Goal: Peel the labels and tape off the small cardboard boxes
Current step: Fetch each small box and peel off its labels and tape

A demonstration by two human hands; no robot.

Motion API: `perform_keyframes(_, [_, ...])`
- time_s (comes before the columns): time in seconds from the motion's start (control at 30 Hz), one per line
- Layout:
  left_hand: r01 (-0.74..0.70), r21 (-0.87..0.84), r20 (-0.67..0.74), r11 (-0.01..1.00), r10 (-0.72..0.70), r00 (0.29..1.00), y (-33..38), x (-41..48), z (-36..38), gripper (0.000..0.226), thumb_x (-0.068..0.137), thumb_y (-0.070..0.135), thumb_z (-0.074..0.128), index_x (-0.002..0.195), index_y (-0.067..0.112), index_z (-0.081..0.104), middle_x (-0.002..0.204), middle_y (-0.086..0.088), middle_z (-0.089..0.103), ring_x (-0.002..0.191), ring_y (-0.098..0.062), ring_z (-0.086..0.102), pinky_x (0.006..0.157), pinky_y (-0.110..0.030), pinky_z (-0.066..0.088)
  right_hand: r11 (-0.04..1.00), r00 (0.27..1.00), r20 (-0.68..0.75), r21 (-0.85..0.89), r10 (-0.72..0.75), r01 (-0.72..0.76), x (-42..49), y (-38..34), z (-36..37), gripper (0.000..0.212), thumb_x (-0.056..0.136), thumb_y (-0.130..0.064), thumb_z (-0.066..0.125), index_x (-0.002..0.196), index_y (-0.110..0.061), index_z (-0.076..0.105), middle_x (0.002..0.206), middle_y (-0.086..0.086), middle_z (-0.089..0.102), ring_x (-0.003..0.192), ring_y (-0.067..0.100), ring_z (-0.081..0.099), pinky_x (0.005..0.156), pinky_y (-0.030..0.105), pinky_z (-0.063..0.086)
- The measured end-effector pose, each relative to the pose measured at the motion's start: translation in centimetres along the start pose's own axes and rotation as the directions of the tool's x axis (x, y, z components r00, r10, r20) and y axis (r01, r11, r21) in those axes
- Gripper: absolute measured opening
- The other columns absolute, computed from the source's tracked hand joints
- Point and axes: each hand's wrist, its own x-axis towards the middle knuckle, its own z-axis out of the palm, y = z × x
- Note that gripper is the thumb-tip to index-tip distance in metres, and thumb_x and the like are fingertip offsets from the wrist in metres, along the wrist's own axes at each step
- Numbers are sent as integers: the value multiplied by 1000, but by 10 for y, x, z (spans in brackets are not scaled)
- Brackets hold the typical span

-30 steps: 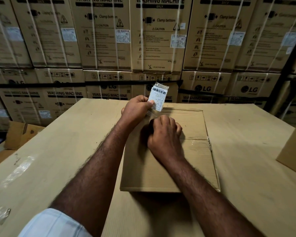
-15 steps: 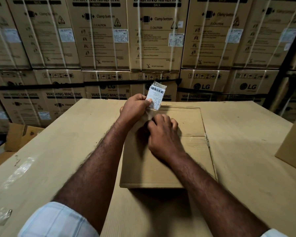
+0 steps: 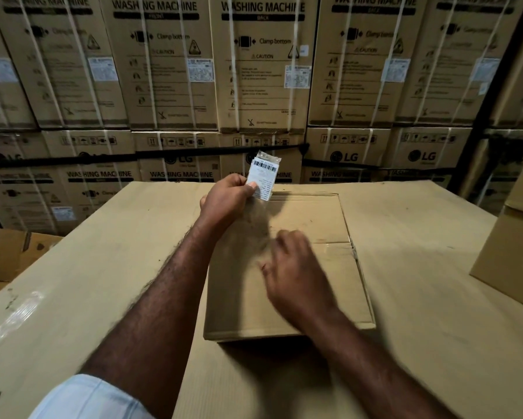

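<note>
One label [image 3: 264, 176] is pinched upright between the thumb and fingers of the left hand [image 3: 227, 197], above the far edge of the box [image 3: 239, 297], much where it stood a second ago. What changed is the right hand [image 3: 295, 269]: it was pressing the far part of the lid just beside the label, and now it has drawn back toward the near side, over the middle seam. It is blurred, so I cannot tell if its fingers are apart or together. The box lies flat on the desk [image 3: 420, 267], flaps closed. I judge that the label is free or almost free (its lower edge is too close to the rim to tell), and tape is probably next.
</note>
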Motion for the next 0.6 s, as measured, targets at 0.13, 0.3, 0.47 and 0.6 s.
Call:
perform_keyframes(0.13, [-7,-5,8,1000,7,1000,-3,1,1,33,59,64,62,78,39,69,83,7,77,95,-30,72,102,-65,44,986,986,113,122,-126,112,-12,-5,-3,51,101,-45,42,135,-9,56,141,10,52,133,26,44,112,38,37])
perform_keyframes(0.3, [-8,-20,-8,1000,8,1000,-5,1,2,32,59,63,63,79,39,70,80,7,76,91,-31,71,100,-69,43,987,959,232,-51,161,-154,5,25,-7,73,97,-64,10,155,-24,29,165,1,20,152,24,13,123,49,7])
perform_keyframes(0.47, [-33,138,-113,990,49,992,9,-15,14,20,78,56,59,83,38,66,81,14,73,93,-24,68,103,-57,42,997,978,208,71,-28,13,-4,-27,-4,72,100,-54,21,143,-2,46,154,22,37,147,34,27,124,45,12])
perform_keyframes(0.6, [-70,249,-170,966,115,979,10,-22,20,19,86,52,58,81,34,64,81,18,68,93,-17,64,103,-49,41,980,969,178,128,-172,150,-5,1,-10,59,101,-50,29,135,-11,59,145,11,54,139,26,44,120,43,20])
